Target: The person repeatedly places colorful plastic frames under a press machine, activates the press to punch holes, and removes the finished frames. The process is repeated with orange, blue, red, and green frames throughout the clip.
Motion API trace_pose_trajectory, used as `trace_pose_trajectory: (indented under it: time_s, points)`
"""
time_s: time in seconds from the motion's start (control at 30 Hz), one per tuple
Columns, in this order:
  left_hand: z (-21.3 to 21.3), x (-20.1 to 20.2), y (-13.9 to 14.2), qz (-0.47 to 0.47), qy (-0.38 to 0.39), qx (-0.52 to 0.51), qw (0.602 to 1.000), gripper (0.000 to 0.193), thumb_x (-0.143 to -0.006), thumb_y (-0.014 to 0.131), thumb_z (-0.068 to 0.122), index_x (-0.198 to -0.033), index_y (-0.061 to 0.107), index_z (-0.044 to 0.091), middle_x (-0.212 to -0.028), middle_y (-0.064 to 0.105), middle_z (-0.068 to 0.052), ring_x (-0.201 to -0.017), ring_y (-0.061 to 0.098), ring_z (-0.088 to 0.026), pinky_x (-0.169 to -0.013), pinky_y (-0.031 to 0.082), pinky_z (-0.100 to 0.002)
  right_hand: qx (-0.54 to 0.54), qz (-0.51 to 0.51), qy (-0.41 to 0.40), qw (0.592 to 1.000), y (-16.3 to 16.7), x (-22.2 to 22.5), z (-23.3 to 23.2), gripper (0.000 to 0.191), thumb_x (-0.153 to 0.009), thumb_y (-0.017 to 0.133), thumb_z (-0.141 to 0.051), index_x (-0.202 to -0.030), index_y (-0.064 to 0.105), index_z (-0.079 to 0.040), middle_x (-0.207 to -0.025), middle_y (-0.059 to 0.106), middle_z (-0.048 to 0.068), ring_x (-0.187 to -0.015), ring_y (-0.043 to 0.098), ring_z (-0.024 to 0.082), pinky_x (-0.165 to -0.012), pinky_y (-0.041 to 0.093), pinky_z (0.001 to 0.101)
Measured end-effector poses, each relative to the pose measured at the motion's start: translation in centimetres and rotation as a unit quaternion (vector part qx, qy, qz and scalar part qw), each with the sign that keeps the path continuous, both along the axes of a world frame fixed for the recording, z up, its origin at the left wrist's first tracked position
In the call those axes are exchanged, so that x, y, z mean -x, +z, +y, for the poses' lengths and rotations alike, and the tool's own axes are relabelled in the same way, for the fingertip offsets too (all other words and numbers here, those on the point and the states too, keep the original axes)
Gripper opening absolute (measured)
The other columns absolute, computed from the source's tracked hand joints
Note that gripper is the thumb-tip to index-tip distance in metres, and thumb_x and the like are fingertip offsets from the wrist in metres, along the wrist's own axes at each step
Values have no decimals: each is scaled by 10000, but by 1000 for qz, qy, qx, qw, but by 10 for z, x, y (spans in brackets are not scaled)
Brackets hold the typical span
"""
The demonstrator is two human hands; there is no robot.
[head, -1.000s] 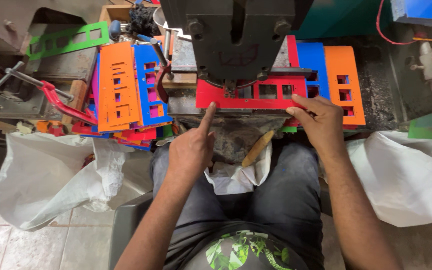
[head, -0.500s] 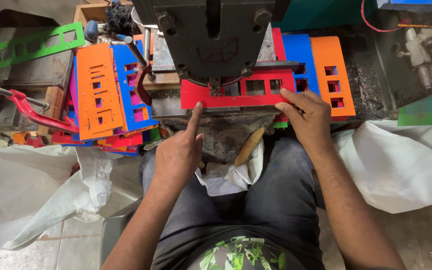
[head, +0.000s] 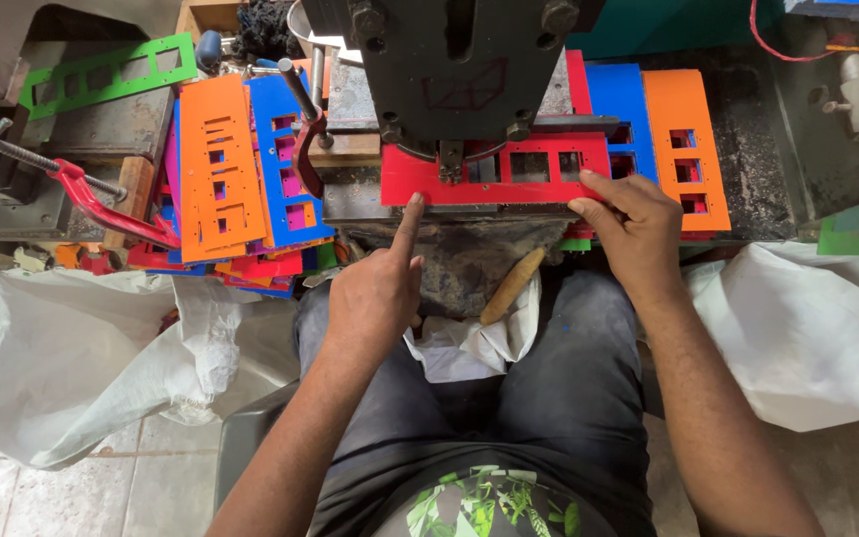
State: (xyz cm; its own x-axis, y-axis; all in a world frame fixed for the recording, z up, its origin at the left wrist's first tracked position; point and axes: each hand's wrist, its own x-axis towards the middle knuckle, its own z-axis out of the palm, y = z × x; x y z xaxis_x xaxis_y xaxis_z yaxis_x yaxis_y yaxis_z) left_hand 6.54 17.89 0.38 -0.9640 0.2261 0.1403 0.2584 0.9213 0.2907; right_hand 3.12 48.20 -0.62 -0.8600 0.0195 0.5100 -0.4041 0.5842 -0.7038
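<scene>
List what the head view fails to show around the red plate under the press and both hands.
- Red plate: its rear part is hidden under the dark press head.
- Right hand: fingertips touch the plate's right end; the palm side is hidden.
- Left hand: index fingertip touches the plate's front edge; curled fingers are hidden.
- Press top: cut off by the upper edge.

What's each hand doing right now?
Left hand: index finger pressing the red sheet, nothing held.
Right hand: fingers resting on the red sheet's right end, not gripping.
</scene>
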Motion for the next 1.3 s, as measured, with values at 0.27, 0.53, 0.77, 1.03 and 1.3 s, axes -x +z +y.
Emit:
trace_pose_trajectory:
  time_s: [0.27,0.53,0.77,1.03,1.3]
  points:
    - [0,-1,2,6,-5,-2,1000,886,-933,691,222,-1635,150,213,-656,671,-125,-554,660,-335,-520,521,-482,-1,-8,1,1000,0,0,2,322,-923,847,-70,-1231,757,-45,-892,682,44,-775,603,93,-685,488,232]
    - [0,-2,2,14,-5,1,1000,875,-938,688,214,-1635,160,214,-660,669,-117,-552,661,-321,-516,524,-471,6,-17,3,1000,1,-2,1,315,-928,844,-64,-1231,756,-51,-893,682,36,-786,610,87,-692,498,222]
    - [1,-3,3,13,-5,3,1000,865,-938,685,216,-1632,169,212,-662,673,-118,-556,662,-322,-522,527,-474,6,-14,0,1000,0,-4,1,318,-924,849,-63,-1228,757,-47,-897,685,36,-788,612,89,-695,497,226]
    - [0,-3,2,11,-7,-1,1000,863,-942,682,220,-1633,165,203,-666,677,-120,-562,668,-325,-525,532,-477,-3,-10,-4,1000,-2,-4,2,317,-922,853,-61,-1224,759,-47,-884,681,39,-777,604,90,-691,490,229]
    - [0,-3,3,8,-5,2,1000,877,-935,691,215,-1633,160,203,-655,673,-117,-554,663,-320,-526,531,-473,4,-18,-2,1000,-4,-3,3,324,-920,858,-60,-1229,763,-58,-853,656,31,-753,573,90,-683,475,226]
